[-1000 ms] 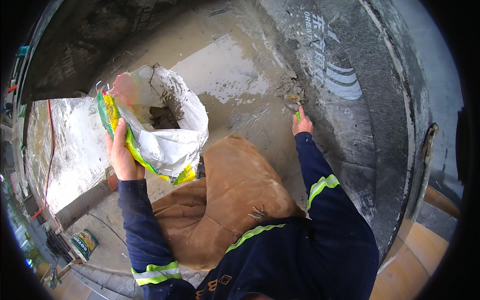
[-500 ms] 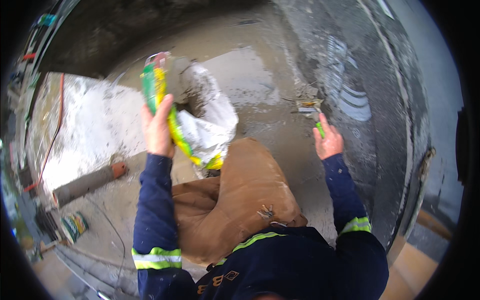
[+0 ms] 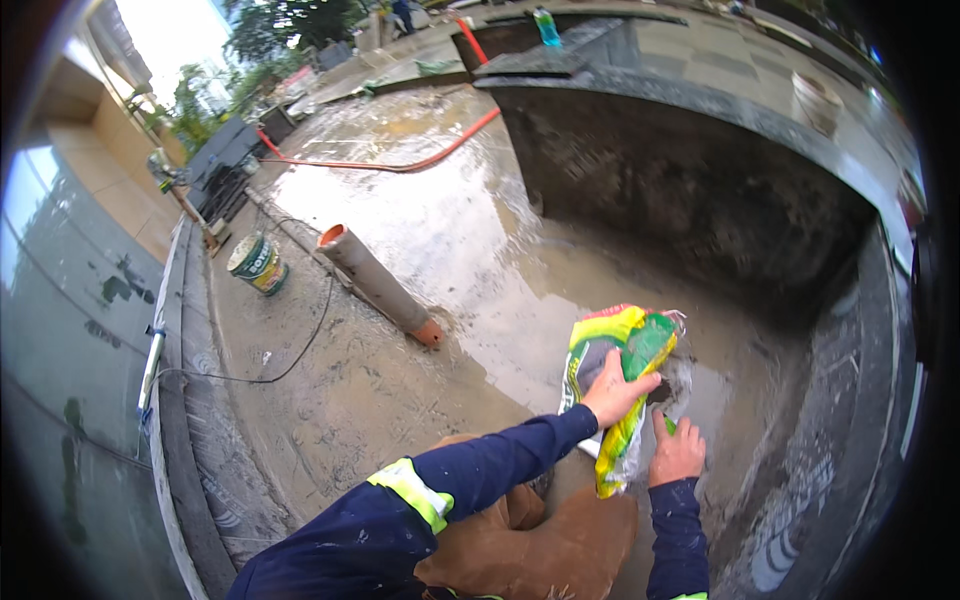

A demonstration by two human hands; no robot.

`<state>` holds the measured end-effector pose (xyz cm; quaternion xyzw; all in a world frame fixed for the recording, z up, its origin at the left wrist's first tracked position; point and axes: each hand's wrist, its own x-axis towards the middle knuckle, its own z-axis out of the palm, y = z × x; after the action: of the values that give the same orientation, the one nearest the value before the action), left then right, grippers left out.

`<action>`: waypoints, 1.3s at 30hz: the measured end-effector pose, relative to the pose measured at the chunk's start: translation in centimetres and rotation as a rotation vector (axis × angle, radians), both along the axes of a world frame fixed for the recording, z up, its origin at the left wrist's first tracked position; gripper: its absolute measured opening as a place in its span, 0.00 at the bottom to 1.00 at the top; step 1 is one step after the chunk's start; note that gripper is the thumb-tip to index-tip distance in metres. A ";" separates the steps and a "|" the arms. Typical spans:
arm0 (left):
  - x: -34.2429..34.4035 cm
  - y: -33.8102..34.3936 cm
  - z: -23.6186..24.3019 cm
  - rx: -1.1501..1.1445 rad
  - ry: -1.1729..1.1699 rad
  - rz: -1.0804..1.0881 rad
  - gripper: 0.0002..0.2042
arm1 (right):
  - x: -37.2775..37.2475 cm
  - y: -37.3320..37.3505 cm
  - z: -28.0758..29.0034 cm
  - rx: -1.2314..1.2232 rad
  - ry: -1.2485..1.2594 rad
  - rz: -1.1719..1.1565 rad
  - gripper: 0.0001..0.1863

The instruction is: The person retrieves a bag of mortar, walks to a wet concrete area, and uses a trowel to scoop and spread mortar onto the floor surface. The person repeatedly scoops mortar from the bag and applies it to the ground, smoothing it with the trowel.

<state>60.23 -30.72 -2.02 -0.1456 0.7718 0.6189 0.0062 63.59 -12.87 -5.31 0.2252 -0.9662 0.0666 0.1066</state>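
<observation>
In the head view my left hand grips a yellow, green and white plastic sack, which sits above my brown-clad knee, its opening turned to the right with dark material showing. Just to the right of the sack, my right hand is closed on a green-handled trowel, held at the sack's opening; the trowel's blade is mostly hidden. Around them is a muddy, wet floor beside a dark membrane-lined edge.
A grey pipe with orange ends lies to the left, near a paint bucket and thin cable. An orange hose crosses the wet floor. A dark low wall bounds the right, with a green bottle and white bucket beyond.
My view has swung up and left, showing more surroundings. The sack has turned in my left hand, and my right hand with the trowel has moved from the edge to the sack's opening.
</observation>
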 end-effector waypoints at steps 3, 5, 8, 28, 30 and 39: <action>2.2 -0.4 -0.6 0.129 0.012 0.019 0.33 | 0.5 0.7 -1.4 0.039 -0.006 0.083 0.22; 1.7 0.0 -2.0 0.029 0.049 0.057 0.36 | 1.0 1.4 -0.9 0.024 -0.028 0.099 0.23; 1.0 0.5 -0.5 0.046 0.040 0.007 0.40 | 1.4 3.1 -0.9 -0.151 -0.064 -0.019 0.27; 1.2 1.1 0.7 0.422 -0.045 0.058 0.18 | 9.1 14.0 -28.1 -1.627 -0.701 -1.186 0.18; 1.4 0.5 0.6 0.431 -0.057 0.055 0.17 | 7.0 15.0 -28.3 -1.638 -0.700 -1.282 0.19; 1.5 0.9 1.3 0.418 -0.057 0.085 0.16 | 10.6 17.1 -28.4 -1.762 -0.390 -1.612 0.17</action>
<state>61.72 -29.81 -0.73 -0.1912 0.6193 0.7608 0.0319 74.23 4.23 -33.69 -0.6053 -0.4523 0.6492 0.0869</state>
